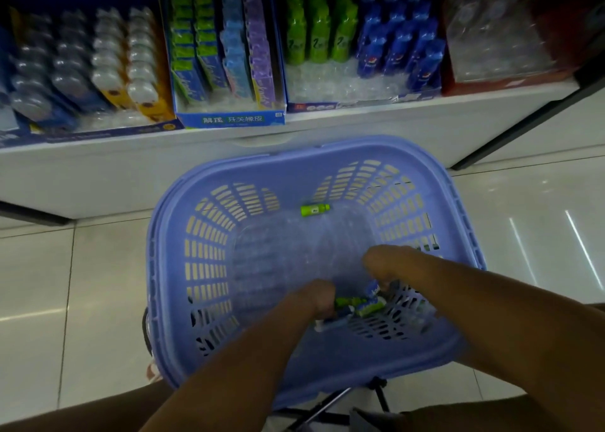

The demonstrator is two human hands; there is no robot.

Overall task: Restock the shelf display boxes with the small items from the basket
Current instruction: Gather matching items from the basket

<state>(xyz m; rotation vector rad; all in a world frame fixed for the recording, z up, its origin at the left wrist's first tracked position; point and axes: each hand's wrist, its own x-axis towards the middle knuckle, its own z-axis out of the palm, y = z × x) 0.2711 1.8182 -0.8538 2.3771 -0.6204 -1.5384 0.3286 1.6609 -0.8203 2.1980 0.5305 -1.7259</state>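
From the head view, the basket (248, 170) stands on the floor before the shelf (360, 127), and both hands reach into its near right corner. The left hand (311, 300) is curled around small green and blue items (355, 303). The right hand (389, 264) bends its fingers over a blue packet (375, 290); I cannot tell if it grasps it. One green item (315, 209) lies alone at the far side. The boxes (229, 119) stand on the shelf.

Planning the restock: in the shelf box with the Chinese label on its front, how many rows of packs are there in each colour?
In the box:
Green rows: 2
Light blue row: 1
Purple row: 1
Total: 4 rows
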